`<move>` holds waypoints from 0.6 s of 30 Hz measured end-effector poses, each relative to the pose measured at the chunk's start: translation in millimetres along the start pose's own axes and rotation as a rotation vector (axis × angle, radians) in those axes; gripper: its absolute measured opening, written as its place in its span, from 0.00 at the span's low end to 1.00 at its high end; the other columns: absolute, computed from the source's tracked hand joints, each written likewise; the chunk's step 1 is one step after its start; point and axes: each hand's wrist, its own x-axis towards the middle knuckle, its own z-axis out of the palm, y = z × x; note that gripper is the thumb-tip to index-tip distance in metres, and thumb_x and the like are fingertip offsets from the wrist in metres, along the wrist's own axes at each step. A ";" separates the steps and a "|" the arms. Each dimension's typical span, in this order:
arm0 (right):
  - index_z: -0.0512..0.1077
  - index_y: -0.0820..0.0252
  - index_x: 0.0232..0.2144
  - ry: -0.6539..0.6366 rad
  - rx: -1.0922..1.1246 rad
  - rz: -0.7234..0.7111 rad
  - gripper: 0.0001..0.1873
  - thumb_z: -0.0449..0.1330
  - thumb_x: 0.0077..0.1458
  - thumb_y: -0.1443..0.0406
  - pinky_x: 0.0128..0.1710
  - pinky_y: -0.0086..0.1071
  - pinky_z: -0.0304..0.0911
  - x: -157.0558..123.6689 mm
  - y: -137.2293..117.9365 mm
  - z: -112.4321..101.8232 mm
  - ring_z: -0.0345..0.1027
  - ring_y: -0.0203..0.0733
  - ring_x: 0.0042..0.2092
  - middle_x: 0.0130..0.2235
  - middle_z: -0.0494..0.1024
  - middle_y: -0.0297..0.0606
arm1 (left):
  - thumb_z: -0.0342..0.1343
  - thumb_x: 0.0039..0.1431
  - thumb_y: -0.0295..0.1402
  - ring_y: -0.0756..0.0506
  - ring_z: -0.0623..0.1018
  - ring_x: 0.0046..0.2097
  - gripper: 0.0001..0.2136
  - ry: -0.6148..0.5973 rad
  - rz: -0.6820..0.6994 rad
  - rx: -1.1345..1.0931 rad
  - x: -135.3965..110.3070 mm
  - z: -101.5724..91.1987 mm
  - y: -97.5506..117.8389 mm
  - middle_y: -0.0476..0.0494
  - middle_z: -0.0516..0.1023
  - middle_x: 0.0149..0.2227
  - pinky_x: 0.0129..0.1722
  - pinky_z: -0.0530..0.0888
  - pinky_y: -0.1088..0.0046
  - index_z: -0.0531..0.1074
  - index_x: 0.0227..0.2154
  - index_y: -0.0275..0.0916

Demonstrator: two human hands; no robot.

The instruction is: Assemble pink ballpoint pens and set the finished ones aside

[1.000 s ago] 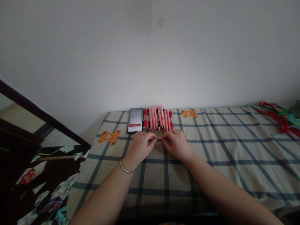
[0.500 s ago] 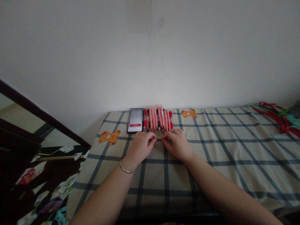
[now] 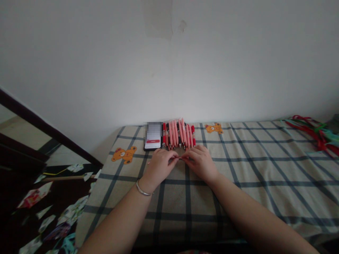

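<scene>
My left hand (image 3: 159,165), with a silver bangle at the wrist, is closed in a pinch over the checked cloth. Facing it, my right hand (image 3: 200,163) pinches too, and the fingertips of both hands meet. Whatever small thing lies between them is too small and too covered to name. A tiny pinkish bit (image 3: 148,163) shows at the left edge of my left hand; I cannot tell whether it is held. Just beyond my fingers lies a row of pink, red and dark pens (image 3: 174,134). Left of the pens is a phone (image 3: 153,145) with a lit screen.
The checked cloth (image 3: 254,204) with bear prints covers the surface, which meets a white wall (image 3: 106,63) at the back. Red and green ribbons (image 3: 317,137) are heaped at the far right. Below the left edge, scraps (image 3: 71,211) lie near a dark rail (image 3: 47,127).
My fingertips have come together; the small gap with a thin thing between them is now closed. The pinkish bit beside my left hand shows more. Pens and phone stay put.
</scene>
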 end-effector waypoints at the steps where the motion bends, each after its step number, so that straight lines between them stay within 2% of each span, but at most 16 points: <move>1: 0.73 0.56 0.32 0.003 0.015 -0.002 0.04 0.58 0.55 0.63 0.41 0.35 0.55 0.1 0.1 0.4 0.64 0.41 0.37 0.32 0.76 0.36 | 0.54 0.56 0.32 0.47 0.73 0.36 0.03 0.000 0.002 -0.002 0.0 0.0 0.0 0.49 0.76 0.31 0.41 0.65 0.66 0.73 0.32 0.41; 5: 0.72 0.58 0.34 0.044 0.086 0.016 0.05 0.60 0.54 0.63 0.41 0.34 0.59 0.6 -0.7 0.8 0.65 0.41 0.37 0.32 0.77 0.36 | 0.55 0.56 0.33 0.46 0.74 0.37 0.05 0.013 0.008 -0.038 0.3 -0.8 0.5 0.48 0.77 0.33 0.42 0.66 0.67 0.73 0.34 0.41; 9: 0.72 0.57 0.32 0.061 0.122 0.033 0.04 0.61 0.53 0.64 0.39 0.33 0.62 1.2 -2.4 -0.9 0.67 0.40 0.37 0.32 0.77 0.36 | 0.56 0.56 0.33 0.47 0.74 0.37 0.04 0.012 0.004 -0.065 0.5 -1.8 1.1 0.48 0.77 0.33 0.40 0.67 0.68 0.73 0.33 0.41; 18: 0.73 0.57 0.31 0.056 0.124 0.015 0.03 0.61 0.52 0.65 0.38 0.33 0.63 0.7 -0.4 -0.8 0.67 0.39 0.36 0.31 0.77 0.35 | 0.56 0.56 0.34 0.47 0.74 0.37 0.04 -0.009 -0.012 -0.086 -1.6 0.8 -2.4 0.48 0.76 0.32 0.38 0.68 0.70 0.72 0.32 0.40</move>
